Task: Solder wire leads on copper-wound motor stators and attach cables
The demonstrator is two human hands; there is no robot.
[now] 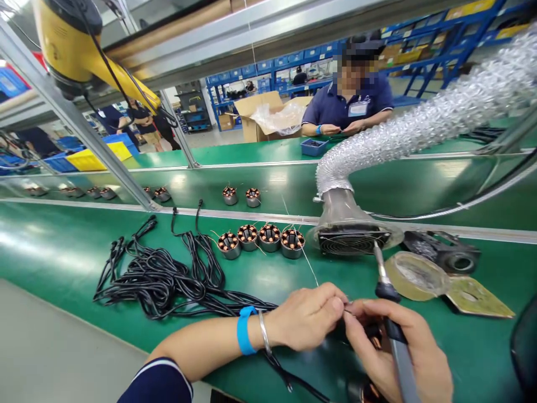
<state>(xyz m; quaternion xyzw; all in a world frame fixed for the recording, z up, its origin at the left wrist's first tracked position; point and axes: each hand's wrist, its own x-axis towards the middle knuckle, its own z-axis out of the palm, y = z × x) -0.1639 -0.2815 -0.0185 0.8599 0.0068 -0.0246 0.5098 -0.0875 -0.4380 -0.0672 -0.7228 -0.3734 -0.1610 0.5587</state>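
Note:
My left hand [308,316], with a blue wristband and a metal bangle, is closed in a pinch on a thin wire end [347,312] at the near edge of the green bench. My right hand [398,347] meets it fingertip to fingertip and is wrapped round a soldering iron [388,302], whose tip points up toward the fume extractor. A copper-wound part [375,338] shows partly under my right fingers. A thin solder wire [309,267] runs from the hands up toward the stators.
Several copper-wound stators [260,239] stand in a row behind a pile of black cables [168,277]. A fume extractor intake [352,238] with a foil hose sits mid-bench, beside a sponge dish [415,275] and iron stand [444,252]. A person in a dark shirt [348,103] works opposite.

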